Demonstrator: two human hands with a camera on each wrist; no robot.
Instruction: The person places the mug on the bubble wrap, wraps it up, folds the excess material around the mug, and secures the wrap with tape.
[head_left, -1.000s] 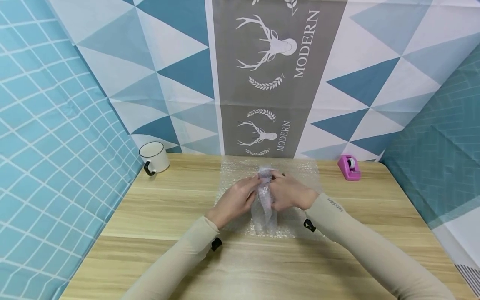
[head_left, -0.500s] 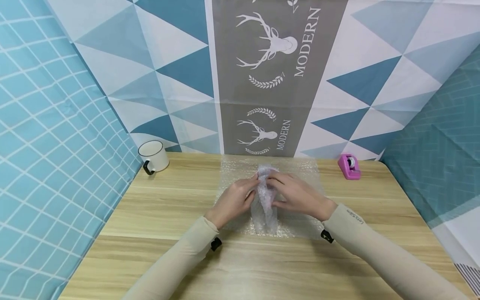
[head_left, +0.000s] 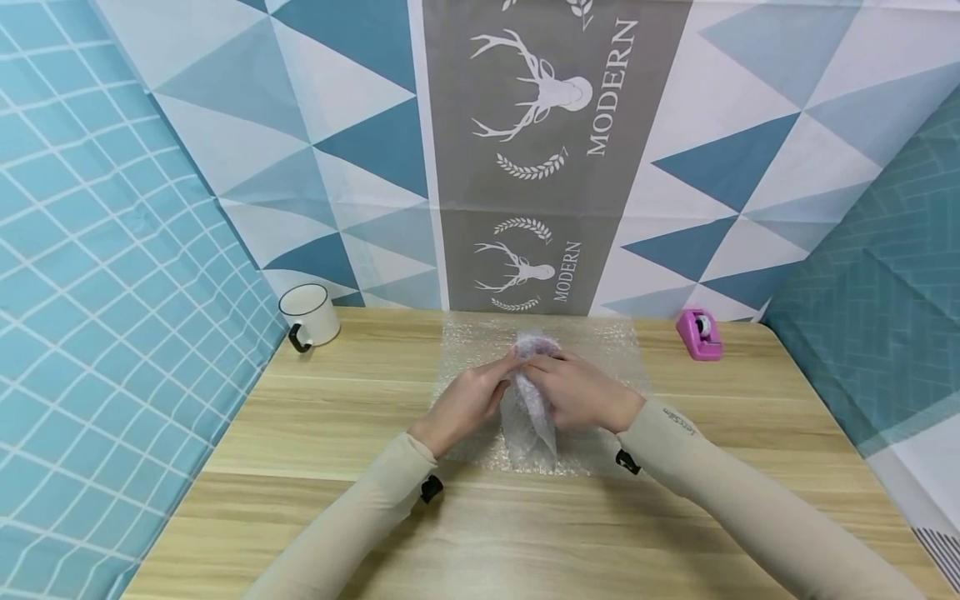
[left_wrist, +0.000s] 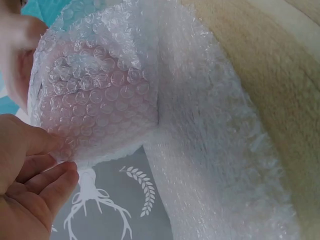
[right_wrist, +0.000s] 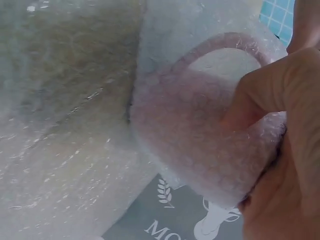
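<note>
A sheet of clear bubble wrap [head_left: 611, 350] lies on the table, its middle folded up around a pink thing. Through the plastic in the right wrist view, the pink thing [right_wrist: 180, 115] shows a broad body and a curved loop [right_wrist: 231, 41]; the wrap blurs its kind. My left hand [head_left: 471, 400] pinches the edge of the folded wrap between thumb and fingers from the left. On the other side my right hand [head_left: 588, 393] grips the wrap at the upper edge, thumb pressed against the covered pink side in the right wrist view. Both sets of fingertips nearly meet at the top.
At the back left stands a white enamel mug [head_left: 318, 321] with a black handle. A pink tape dispenser [head_left: 699, 340] sits at the back right. Patterned cloth walls [head_left: 360, 167] close in the wooden table [head_left: 300, 517] behind and on both sides.
My right hand first drew back a little to the right with looser fingers, then came back in to the bundle. The left hand has kept its place and hold on the bubble wrap.
</note>
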